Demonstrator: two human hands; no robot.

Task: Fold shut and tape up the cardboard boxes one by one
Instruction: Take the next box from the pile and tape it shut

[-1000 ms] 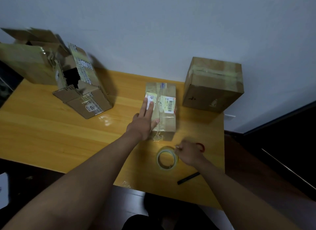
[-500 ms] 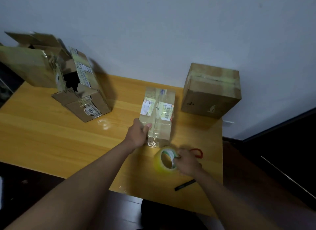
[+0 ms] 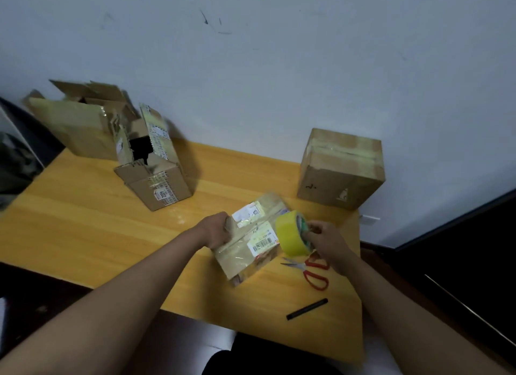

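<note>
A small flat cardboard box [image 3: 251, 246] with white labels lies turned at an angle on the yellow table [image 3: 83, 229]. My left hand [image 3: 216, 229] grips its left edge. My right hand [image 3: 325, 239] holds a yellow roll of tape [image 3: 290, 236] upright over the box's right end. An open box [image 3: 156, 165] with raised flaps leans at the back left, with a larger open box [image 3: 75, 123] behind it. A taped-shut box [image 3: 340, 168] stands at the back right.
Red-handled scissors [image 3: 312, 271] lie on the table just right of the small box. A black marker [image 3: 307, 309] lies near the table's front edge. A white wall runs behind the table; dark floor drops off to the right.
My right hand lifted the tape roll off the table and brought it over the small box. My left hand went from lying flat on the box to gripping its edge and turned it.
</note>
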